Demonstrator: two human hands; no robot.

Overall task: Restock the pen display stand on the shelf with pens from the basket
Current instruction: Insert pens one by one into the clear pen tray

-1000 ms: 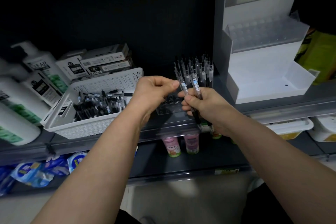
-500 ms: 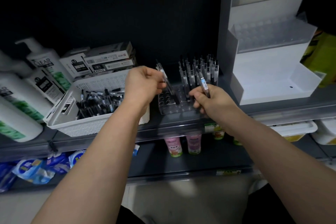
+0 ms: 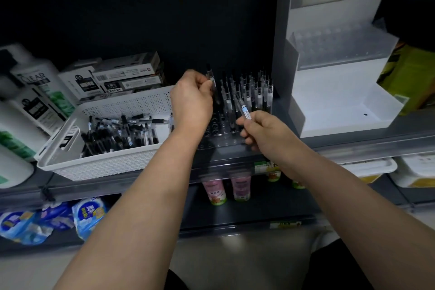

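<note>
Pens [image 3: 255, 94] stand upright in the back rows of the clear pen display stand [image 3: 220, 142], which sits near the shelf's [image 3: 353, 146] front edge, just right of the white basket [image 3: 106, 165]. The left hand [image 3: 191, 101] pinches an upright pen [image 3: 211, 77] at the stand's left side. The right hand [image 3: 266, 129] pinches a tilted pen [image 3: 243, 108] over the front rows. Loose pens [image 3: 122, 134] lie in the basket.

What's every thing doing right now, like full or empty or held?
left hand, pinches a nearly upright pen above the stand
right hand, holds a tilted pen
pen display stand, back rows filled, front holes unfilled
basket, many loose pens lying inside
white display box, standing upright
</note>
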